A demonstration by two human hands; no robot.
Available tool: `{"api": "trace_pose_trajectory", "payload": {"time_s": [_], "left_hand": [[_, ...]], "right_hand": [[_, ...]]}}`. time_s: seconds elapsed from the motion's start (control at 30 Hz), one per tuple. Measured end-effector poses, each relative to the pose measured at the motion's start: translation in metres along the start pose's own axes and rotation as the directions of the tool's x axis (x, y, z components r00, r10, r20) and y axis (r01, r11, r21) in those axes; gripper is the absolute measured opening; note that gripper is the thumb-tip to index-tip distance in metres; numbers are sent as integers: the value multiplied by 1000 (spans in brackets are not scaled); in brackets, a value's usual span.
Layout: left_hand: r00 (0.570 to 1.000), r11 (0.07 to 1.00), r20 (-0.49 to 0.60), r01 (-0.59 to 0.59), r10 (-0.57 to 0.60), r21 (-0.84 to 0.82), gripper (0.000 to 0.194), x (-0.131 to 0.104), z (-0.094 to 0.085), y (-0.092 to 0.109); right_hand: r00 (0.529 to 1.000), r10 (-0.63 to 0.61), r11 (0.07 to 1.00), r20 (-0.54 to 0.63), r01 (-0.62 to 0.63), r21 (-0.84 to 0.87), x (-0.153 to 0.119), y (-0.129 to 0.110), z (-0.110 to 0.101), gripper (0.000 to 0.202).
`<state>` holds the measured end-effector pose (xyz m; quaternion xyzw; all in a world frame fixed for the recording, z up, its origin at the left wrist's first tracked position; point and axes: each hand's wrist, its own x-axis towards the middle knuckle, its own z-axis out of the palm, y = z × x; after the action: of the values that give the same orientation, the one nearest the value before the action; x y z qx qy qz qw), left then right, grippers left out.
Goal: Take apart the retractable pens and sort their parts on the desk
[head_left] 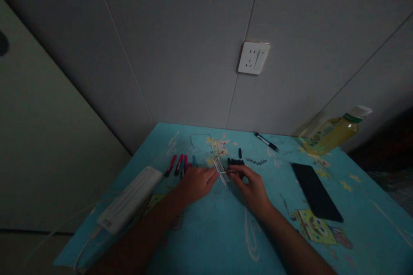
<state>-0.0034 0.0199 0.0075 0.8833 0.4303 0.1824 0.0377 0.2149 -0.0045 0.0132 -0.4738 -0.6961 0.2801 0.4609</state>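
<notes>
Near the middle of the blue patterned table (213,227), a small bundle of thin white sticks (220,169) lies between my two hands. My left hand (197,182) has its fingers together against the bundle's left side. My right hand (251,187) pinches at the bundle's right side, thumb and forefinger close together; a thin light strand crosses the sticks there. Short black pieces (235,162) lie just behind my right fingers, and one more black piece (240,153) is farther back. Red and blue pens (179,164) lie left of my left hand.
A white power strip (130,200) with a cable lies at the left. On the right are a dark phone-like slab (316,191) and a bottle of yellow liquid (335,134). A pen (266,141) lies by the wall, below a socket (254,58).
</notes>
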Motion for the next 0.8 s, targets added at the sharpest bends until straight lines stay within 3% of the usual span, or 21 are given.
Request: {"api": "trace_pose_trajectory", "payload": {"time_s": [0.17,0.43,0.8], "left_hand": [[999,994,-4,-42,42,-96,37,0,-3,-1],[999,999,20,-36,36,-9,32,-1,-5,1],[1000,1000,10,-18,18,-8,30,-1,-3,0]], "right_hand": [[1000,-8,1000,-25,7,-20,-1,4,1,21],[999,-28,999,-42,27,-24,0,2,-3,17],[998,-53,998,-22,53,-25,2,-3,-6,17]]}}
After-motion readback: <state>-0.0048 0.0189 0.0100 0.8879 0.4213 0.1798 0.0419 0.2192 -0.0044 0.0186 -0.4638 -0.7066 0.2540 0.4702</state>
